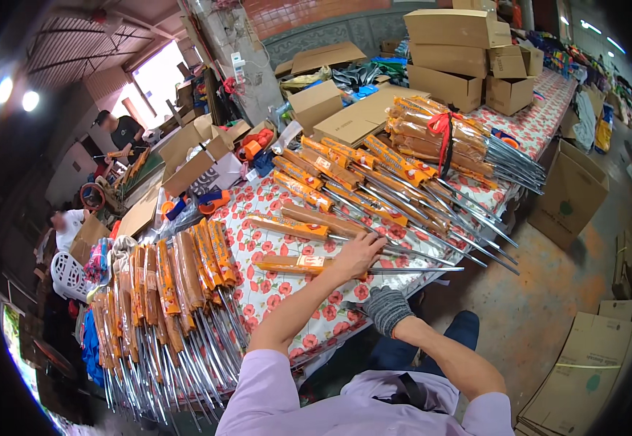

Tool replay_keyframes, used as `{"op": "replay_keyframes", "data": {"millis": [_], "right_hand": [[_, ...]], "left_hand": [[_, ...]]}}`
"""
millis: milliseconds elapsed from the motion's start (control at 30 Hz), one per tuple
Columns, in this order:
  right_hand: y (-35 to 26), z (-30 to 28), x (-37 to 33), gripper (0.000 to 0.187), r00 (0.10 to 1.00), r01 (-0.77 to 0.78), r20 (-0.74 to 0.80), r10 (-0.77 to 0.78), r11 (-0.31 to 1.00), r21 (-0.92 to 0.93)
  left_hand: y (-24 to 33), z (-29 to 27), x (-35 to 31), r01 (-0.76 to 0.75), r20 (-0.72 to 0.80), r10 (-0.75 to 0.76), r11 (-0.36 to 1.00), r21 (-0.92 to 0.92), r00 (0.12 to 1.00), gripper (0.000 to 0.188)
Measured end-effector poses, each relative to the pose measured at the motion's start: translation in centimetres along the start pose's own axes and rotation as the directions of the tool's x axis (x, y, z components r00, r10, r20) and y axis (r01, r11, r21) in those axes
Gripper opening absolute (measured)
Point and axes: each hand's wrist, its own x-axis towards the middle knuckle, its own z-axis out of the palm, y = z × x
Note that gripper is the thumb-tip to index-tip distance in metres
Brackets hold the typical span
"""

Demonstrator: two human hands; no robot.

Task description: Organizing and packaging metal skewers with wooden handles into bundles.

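Observation:
My bare left hand (359, 254) lies over the table with its fingers stretched out, touching metal rods that end in brown-and-orange wrapped heads. Under my left wrist runs one rod whose orange-wrapped head (290, 263) points left; another orange-wrapped head (287, 227) lies just beyond it. My right hand (386, 311) wears a grey knitted glove and is at the table's near edge, its fingers mostly hidden. Farther back lies a loose spread of similar wrapped rods (359, 174). To the left, a large row of them (163, 283) hangs its metal ends toward the near edge.
A flowered tablecloth (316, 291) covers the table. At the back right lies a bundle tied with red and black strips (439, 138), before stacked cardboard boxes (450, 65). An open carton (570, 192) stands on the floor at right. Two other people (121, 134) are at the far left.

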Motion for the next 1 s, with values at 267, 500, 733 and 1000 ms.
{"op": "replay_keyframes", "data": {"millis": [267,500,733,1000], "right_hand": [[1.1,-2.0,-0.6,0.02,1.0,0.03,0.005,-0.031,0.98,0.194],[2.4,0.6,-0.7,0.025,0.97,0.134,-0.228,-0.079,0.962,0.238],[2.9,0.2,-0.2,0.024,0.987,0.086,-0.159,-0.025,0.919,0.386],[3.2,1.1,-0.6,0.02,0.973,0.11,-0.231,-0.016,0.91,0.4]], "left_hand": [[0.0,-0.7,0.7,-0.125,0.04,0.13,0.986,-0.113,0.991,0.029],[-11.6,-1.7,5.1,0.221,-0.152,-0.195,0.959,0.177,0.969,0.018],[-17.1,1.5,7.3,0.143,0.199,-0.228,0.918,0.37,0.953,0.017],[-12.8,0.8,6.0,-0.036,0.218,0.008,0.992,0.123,0.976,0.019]]}}
